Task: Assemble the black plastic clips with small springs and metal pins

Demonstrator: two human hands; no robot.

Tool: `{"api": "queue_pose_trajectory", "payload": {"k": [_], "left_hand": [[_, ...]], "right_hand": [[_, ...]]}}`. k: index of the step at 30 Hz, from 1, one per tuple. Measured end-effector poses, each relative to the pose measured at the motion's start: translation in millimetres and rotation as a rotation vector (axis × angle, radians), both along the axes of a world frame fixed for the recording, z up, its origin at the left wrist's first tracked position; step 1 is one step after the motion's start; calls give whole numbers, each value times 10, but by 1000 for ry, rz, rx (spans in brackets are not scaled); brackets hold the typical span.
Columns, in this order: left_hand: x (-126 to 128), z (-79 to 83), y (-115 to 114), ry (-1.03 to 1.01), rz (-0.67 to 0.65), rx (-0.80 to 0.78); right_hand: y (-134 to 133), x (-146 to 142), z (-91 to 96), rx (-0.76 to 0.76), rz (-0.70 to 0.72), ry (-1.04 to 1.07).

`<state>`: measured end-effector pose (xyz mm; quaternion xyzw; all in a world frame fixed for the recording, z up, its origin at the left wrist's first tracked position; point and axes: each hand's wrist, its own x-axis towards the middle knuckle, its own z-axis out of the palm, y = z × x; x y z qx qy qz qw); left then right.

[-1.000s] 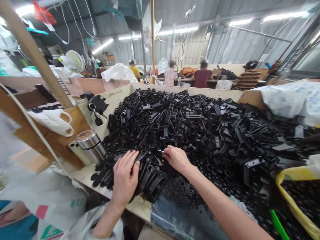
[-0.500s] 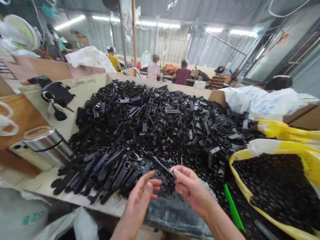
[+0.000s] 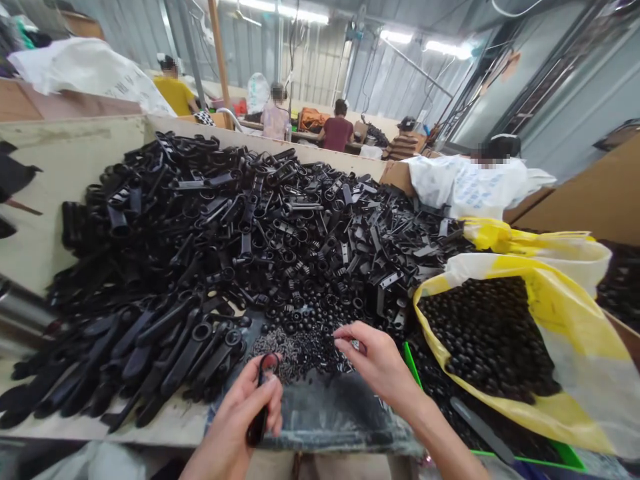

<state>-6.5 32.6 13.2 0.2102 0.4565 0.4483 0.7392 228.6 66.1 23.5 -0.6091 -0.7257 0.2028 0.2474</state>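
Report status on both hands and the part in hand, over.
Left hand shut on black ring-end part. Right hand fingers curled over small black pieces, grip unclear. Yellow bag to the right, apart from both hands.

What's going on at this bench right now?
A person at a bench heaped with black plastic parts holds one ring-ended black lever in the left hand. The right hand reaches over a patch of small black rings and springs. A yellow bag of small dark pieces sits to the right.
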Motion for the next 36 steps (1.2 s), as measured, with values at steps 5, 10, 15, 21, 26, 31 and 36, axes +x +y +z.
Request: {"api": "queue_pose_trajectory", "payload": {"k": [5,10,15,21,26,31,36], "left_hand": [[8,-24,-38,74,-28,-76],[32,20,-21,41,-33,-81],[-14,29,-27,-17,-62,-52],[-134,-37,-104,-114,-128,-54],[-143,-33,-183,-93,-191,-21],[-158,-25,-249,-100,-183,-77],[-114,-91,-278,-110,-200,-98]], "right_hand": [[509,61,9,60,-26,-229],[782,-115,-1,38,-115,-471],[805,-177,-30,-9,-148,-627],[703,-68,-38,-2,-134,-652],[731,-99,-42,23,-93,-664],[698,-6,8,54,-126,-642],[646,-8,-56,41,-126,-607]]}}
